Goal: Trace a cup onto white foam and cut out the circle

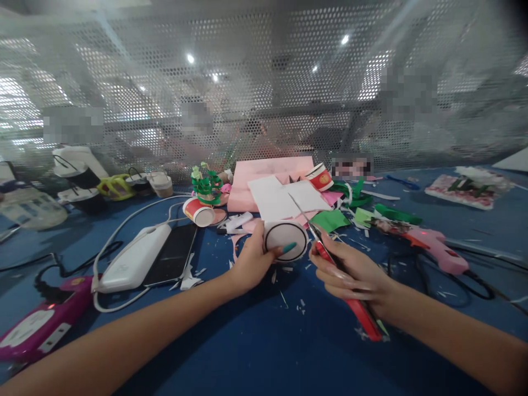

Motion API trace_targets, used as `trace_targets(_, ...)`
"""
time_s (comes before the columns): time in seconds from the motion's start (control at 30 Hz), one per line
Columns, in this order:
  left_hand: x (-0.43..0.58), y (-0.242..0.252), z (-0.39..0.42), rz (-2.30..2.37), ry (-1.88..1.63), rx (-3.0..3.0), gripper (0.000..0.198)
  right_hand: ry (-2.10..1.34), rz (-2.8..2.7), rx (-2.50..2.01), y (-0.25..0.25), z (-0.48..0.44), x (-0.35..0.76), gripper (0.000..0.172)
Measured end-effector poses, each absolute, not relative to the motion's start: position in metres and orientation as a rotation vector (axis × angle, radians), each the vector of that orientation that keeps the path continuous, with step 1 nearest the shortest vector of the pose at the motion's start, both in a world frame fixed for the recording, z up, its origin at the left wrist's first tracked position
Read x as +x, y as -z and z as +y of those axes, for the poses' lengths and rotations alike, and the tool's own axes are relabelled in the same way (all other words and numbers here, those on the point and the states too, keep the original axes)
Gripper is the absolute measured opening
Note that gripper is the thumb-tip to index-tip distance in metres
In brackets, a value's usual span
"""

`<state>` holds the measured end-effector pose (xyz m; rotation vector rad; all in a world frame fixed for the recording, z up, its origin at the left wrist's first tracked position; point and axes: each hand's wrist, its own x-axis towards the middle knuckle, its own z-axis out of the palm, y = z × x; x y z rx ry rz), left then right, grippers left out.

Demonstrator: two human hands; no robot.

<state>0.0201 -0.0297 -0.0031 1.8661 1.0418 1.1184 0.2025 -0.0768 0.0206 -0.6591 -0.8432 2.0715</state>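
Observation:
My left hand (251,261) is closed round a white paper piece with a dark circle drawn on it (286,238), held just above the blue table (256,341). My right hand (350,272) grips red-handled scissors (330,258), whose blades point up and left, right beside the paper's right edge. White and pink paper sheets (284,195) lie just behind both hands. Small paper scraps are scattered on the table under them.
A white power bank (136,258) and a black phone (173,254) lie left with cables. Red paper cups (198,212) (320,177), a green paper plant (206,184), green scraps (330,220) and a pink glue gun (433,245) surround the work spot. A perforated screen stands behind.

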Motion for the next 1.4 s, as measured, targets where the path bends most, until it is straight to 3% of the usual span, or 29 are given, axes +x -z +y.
trace_targets(0.13,0.02,0.006,-0.028,1.0,-1.102,1.622,0.035,-2.07,-0.835,-0.711,-0.018,-0.076,0.201,0.047)
trace_targets(0.33,0.018,0.002,-0.029,1.022,-1.093,1.564,0.039,-2.068,-0.867,-0.704,-0.007,-0.076,0.202,0.035)
trace_targets(0.6,0.021,-0.001,-0.03,1.005,-1.127,1.428,0.035,-2.075,-0.846,-0.724,-0.009,-0.077,0.202,0.039)
trace_targets(1.13,0.018,0.002,-0.03,1.06,-1.132,1.729,0.036,-2.182,-0.782,-0.6,-0.01,-0.08,0.202,0.046)
trace_targets(1.27,0.019,0.002,-0.034,1.035,-1.003,1.905,0.042,-2.154,-0.845,-0.517,-0.015,-0.085,0.202,0.038)
trace_targets(1.4,0.02,0.0,-0.038,1.007,-0.926,2.043,0.036,-2.197,-0.841,-0.485,-0.02,-0.086,0.202,0.034)
